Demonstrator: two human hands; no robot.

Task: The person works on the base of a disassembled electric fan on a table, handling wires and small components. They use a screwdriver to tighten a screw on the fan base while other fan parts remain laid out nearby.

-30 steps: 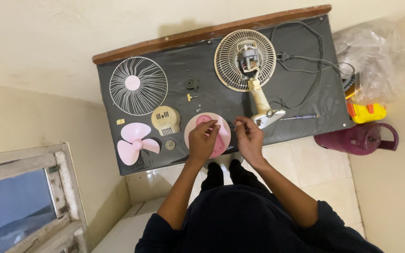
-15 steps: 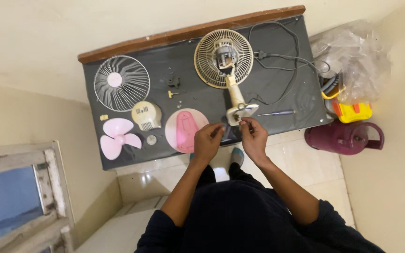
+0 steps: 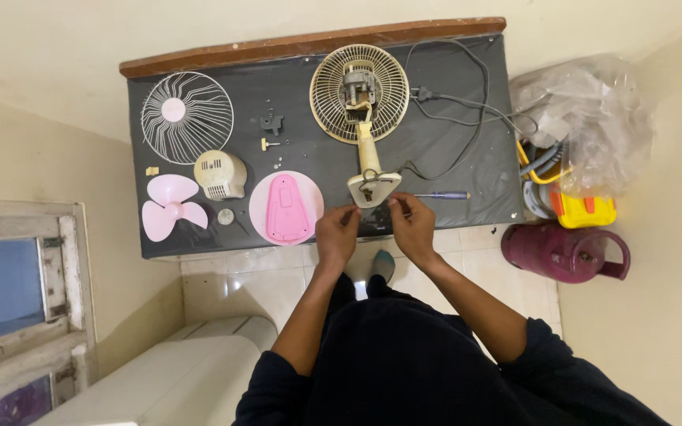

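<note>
Fan teardown on a dark table (image 3: 467, 189). Both hands work at the open underside of the cream fan stand (image 3: 372, 186), which lies at the table's near edge with its neck running far to the rear grille and motor (image 3: 359, 93).

Left hand (image 3: 336, 235): fingertips pinched together just left of the stand's foot. Right hand (image 3: 413, 227): fingertips pinched just right of it. Whether either pinch holds a screw or a wire end, cannot tell (too small).

Judged step: work inside the stand's foot, its pink base cover (image 3: 286, 207) already off and lying just left. A blue-handled screwdriver (image 3: 442, 195) lies just right of the stand, untouched.

Next move calls for fine fingertip work in the cavity, or a right-hand reach for the screwdriver.

Farther left: motor cover (image 3: 219, 173), pink blade (image 3: 169, 207), front grille (image 3: 186, 117).
</note>
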